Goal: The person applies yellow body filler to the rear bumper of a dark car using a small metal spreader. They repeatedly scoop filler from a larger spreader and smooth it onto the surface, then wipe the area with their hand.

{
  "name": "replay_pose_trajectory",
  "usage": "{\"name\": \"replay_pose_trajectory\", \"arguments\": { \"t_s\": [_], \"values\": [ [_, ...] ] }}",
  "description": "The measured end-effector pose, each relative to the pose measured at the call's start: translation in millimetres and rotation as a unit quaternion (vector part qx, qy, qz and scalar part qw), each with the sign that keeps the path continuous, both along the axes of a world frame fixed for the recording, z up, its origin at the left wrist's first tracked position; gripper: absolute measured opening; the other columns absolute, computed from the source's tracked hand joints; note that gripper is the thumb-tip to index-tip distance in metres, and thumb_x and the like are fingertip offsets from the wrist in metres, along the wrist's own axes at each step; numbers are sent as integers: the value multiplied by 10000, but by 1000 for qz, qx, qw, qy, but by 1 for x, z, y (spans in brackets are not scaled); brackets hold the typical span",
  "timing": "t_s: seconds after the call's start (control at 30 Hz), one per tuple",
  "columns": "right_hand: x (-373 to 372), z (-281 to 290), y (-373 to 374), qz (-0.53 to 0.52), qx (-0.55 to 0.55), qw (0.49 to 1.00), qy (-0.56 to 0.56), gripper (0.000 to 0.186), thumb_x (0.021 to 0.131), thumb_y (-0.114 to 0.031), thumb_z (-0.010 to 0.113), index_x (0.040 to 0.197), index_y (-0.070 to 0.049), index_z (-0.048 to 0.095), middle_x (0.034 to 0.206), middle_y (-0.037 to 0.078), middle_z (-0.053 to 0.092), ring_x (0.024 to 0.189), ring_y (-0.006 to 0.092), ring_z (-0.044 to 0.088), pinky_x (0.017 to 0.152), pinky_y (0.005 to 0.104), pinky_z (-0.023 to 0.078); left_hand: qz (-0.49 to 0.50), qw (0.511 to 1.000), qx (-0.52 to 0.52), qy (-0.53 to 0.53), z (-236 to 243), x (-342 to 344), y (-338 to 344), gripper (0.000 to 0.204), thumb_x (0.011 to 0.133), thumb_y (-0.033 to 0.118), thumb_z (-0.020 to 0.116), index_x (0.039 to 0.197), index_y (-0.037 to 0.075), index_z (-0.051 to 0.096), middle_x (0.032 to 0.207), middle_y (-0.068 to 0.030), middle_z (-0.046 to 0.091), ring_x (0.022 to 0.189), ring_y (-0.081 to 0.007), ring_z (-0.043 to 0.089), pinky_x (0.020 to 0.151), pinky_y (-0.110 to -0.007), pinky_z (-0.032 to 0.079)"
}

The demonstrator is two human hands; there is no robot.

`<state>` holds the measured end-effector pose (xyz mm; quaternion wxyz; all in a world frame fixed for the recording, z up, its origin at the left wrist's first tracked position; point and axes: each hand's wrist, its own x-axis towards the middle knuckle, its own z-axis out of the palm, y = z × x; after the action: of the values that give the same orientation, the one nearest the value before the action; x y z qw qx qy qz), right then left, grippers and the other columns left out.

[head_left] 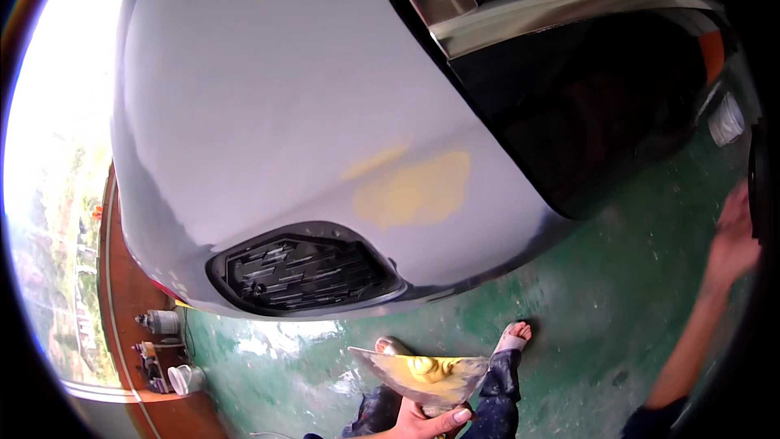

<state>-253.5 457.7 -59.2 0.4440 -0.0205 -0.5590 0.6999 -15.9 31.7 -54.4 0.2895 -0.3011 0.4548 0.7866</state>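
Note:
My left hand (424, 424), low in the middle, is closed around the base of a wide putty knife (390, 367), with the thumb lying along its near side. A mound of yellow putty (431, 368) sits on the blade. At the far right my right arm is raised, and my right hand (735, 236) is near a dark edge at the rim of the picture; its fingers are partly hidden and blurred. Ahead is a light grey car body panel (276, 106) with yellow putty patches (414, 191). Both hands are apart from the panel.
A black recess (305, 270) with a slatted insert lies low in the panel. Dark glass (585, 106) with metallic trim borders it. White buckets stand on the left (187, 380) and far right (726, 120). My feet are on the green floor (601, 317).

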Motion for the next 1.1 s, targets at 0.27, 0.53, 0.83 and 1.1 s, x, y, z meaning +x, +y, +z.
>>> {"name": "replay_pose_trajectory", "arguments": {
  "t_s": [0.27, 0.53, 0.83, 1.1],
  "values": [
    [55, -23, -199, 161, 73, 970, -169, 186, 736, -202, 424, 713, -23, 467, 1196, 293, 529, 591, 123, 433, 665, 258, 385, 82, 996, 38, 27, 25, -64, 2, 274, 855, 157, 757, 972, 49, 535, 676, -45, 524, 551, -157, 507, 487, -296, 414],
    [17, 13, -219, 272, 359, 889, -83, 263, 831, -210, 538, 717, 27, 545, 1320, 342, 484, 540, 95, 401, 609, 260, 409, 115, 986, -29, 121, 13, -64, -3, 361, 820, 172, 787, 1052, 19, 555, 688, -67, 553, 508, -160, 515, 443, -289, 416],
    [62, 28, -257, 301, -142, 908, -254, 314, 946, -183, 457, 1063, 103, 511, 1085, 213, 522, 938, 266, 578, 899, 416, 492, 190, 967, -100, 139, 24, -80, 17, 537, 797, 185, 810, 1216, -60, 581, 701, -111, 611, 495, -154, 537, 432, -291, 434],
    [110, 18, -244, 376, -164, 855, -317, 390, 960, -157, 506, 1260, 89, 467, 1234, 171, 554, 1084, 233, 558, 981, 385, 432, 85, 986, -115, 81, 52, -86, 16, 326, 905, 314, 667, 916, -7, 607, 690, -116, 605, 589, -213, 585, 501, -345, 463]
  ]
}}
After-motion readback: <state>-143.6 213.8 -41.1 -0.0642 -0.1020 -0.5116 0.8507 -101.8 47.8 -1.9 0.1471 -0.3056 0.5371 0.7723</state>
